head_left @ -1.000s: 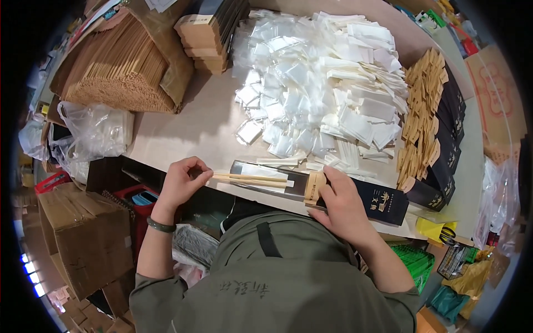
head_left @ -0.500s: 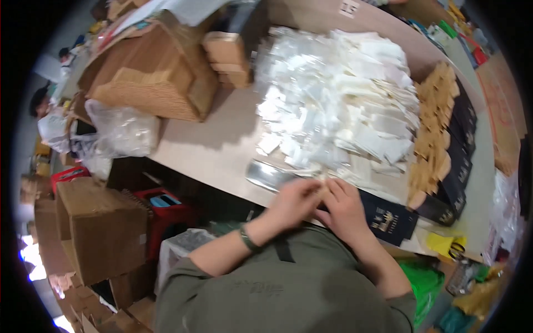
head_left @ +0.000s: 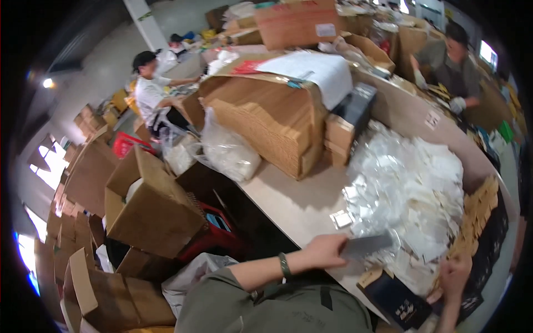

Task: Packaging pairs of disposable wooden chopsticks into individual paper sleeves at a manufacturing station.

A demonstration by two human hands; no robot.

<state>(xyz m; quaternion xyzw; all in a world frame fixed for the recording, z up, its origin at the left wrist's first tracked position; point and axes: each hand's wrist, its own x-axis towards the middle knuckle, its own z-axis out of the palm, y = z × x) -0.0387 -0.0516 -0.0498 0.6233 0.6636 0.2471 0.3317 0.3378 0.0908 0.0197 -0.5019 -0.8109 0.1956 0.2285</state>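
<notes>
My left hand [head_left: 326,251] is closed on one end of a flat grey strip [head_left: 366,245], whose far end is rounded and shiny. Its exact kind cannot be made out. The strip hangs over the near edge of a heap of clear plastic sleeves [head_left: 375,191] and white packets [head_left: 436,188]. My right hand [head_left: 455,272] is at the lower right, fingers bent in, by a row of tan-topped dark boxes [head_left: 480,222]. Whatever its fingers may hold is hidden. A flat dark box with light print [head_left: 397,299] lies between my hands at the table's near edge.
A big open carton of tan stacked pieces [head_left: 261,130] stands on the table [head_left: 294,191], a filled plastic bag [head_left: 227,147] beside it. Cartons [head_left: 158,208] crowd the left. One person [head_left: 152,94] works far left, another with gloves [head_left: 452,69] far right.
The view has swung up and left. My hands, together at the table edge before, are now apart: the left has taken up the strip, the right has moved toward the row of boxes.
</notes>
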